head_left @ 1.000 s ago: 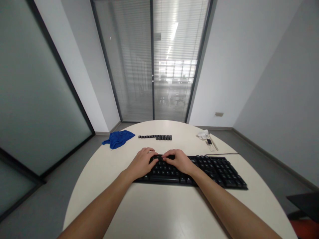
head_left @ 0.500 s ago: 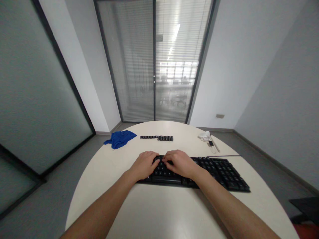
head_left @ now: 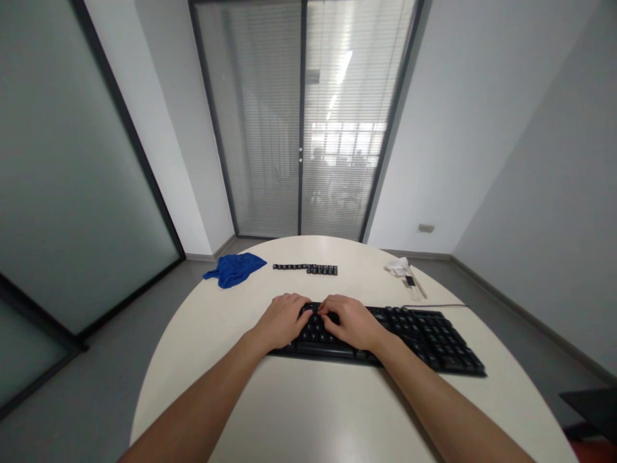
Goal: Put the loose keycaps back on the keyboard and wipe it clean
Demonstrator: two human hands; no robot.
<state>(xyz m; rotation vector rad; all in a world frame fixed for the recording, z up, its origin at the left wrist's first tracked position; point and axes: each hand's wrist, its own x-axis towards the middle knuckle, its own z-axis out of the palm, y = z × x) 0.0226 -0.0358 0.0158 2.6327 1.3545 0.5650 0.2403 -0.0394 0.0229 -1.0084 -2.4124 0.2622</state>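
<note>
A black keyboard (head_left: 322, 350) lies across the round table, several keycaps visible between my hands. Over its left end is my left hand (head_left: 284, 318), fingers curled around toward the far edge and thumb on the keys. My right hand (head_left: 351, 320) sits just beside it, thumb and fingers bent into a pinch low over the upper keys. Whatever lies between those fingertips is hidden. Beyond the keyboard, loose black keycaps stand in two joined rows, a left row (head_left: 289, 266) and a right group (head_left: 322, 269).
A crumpled blue cloth (head_left: 236, 267) lies at the far left of the pale table (head_left: 289, 411). On the far right are a white crumpled tissue (head_left: 397, 265), a small black-tipped item (head_left: 410, 281) and a thin pale stick (head_left: 418, 283). The keyboard cable (head_left: 434, 305) runs off right.
My right hand has shifted slightly, its fingers now bent more openly above the keys. The left hand holds nearly the same place. The view has moved a little.
</note>
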